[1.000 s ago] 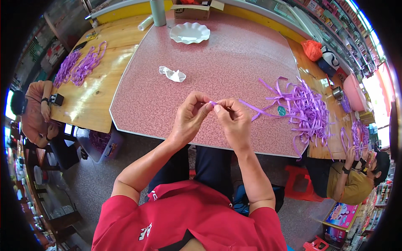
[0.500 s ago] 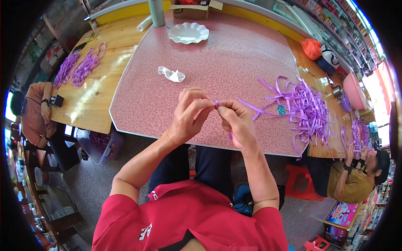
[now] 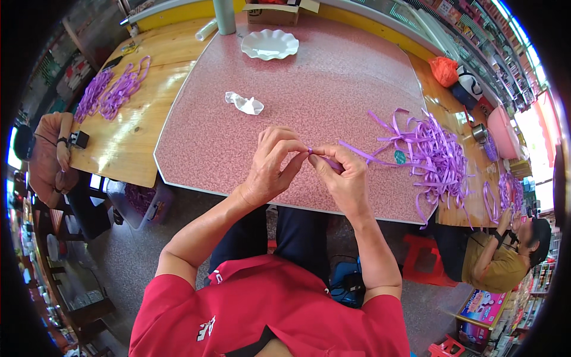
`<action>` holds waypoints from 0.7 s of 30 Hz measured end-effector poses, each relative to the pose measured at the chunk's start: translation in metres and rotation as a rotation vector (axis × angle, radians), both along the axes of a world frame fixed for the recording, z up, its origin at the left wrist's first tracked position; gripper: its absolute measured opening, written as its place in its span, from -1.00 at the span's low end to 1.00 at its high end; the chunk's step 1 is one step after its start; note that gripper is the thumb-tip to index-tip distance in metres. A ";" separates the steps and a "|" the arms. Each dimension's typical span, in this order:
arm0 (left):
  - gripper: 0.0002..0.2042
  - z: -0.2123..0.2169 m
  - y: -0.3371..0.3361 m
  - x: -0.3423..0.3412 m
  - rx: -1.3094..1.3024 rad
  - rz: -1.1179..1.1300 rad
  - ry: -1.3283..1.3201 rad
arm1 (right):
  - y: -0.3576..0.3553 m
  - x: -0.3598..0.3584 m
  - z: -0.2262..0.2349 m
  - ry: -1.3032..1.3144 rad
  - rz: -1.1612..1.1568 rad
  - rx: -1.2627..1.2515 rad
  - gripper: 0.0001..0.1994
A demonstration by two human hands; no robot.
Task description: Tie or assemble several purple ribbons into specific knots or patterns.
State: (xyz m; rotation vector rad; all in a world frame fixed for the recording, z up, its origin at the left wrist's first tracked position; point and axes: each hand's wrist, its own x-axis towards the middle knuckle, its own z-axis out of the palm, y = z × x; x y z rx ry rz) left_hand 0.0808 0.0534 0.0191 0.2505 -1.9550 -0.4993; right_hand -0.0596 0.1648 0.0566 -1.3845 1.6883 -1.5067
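A thin, limp purple plastic ribbon strip (image 3: 351,149) is pinched above the pink speckled table (image 3: 333,89) by left hand (image 3: 270,166) and right hand (image 3: 342,175); light, floppy, best gripped near its end.

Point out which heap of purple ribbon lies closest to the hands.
The big loose heap of purple ribbon on the pink table, just right of the right hand. The other heap lies far left on the wooden table.
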 end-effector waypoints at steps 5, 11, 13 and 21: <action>-0.74 -0.003 0.002 -0.002 -0.052 -0.003 -0.053 | -0.001 -0.017 0.001 -0.013 0.113 0.055 -0.91; -0.75 0.000 0.005 -0.001 0.004 -0.005 -0.081 | -0.001 -0.012 0.003 0.090 0.063 0.071 -0.95; -0.78 -0.002 0.004 -0.002 0.083 -0.048 -0.097 | -0.002 -0.010 -0.001 0.051 0.024 0.050 -0.95; -0.82 -0.008 0.008 -0.005 0.143 -0.088 -0.113 | 0.002 -0.022 -0.006 -0.046 0.115 0.084 -0.93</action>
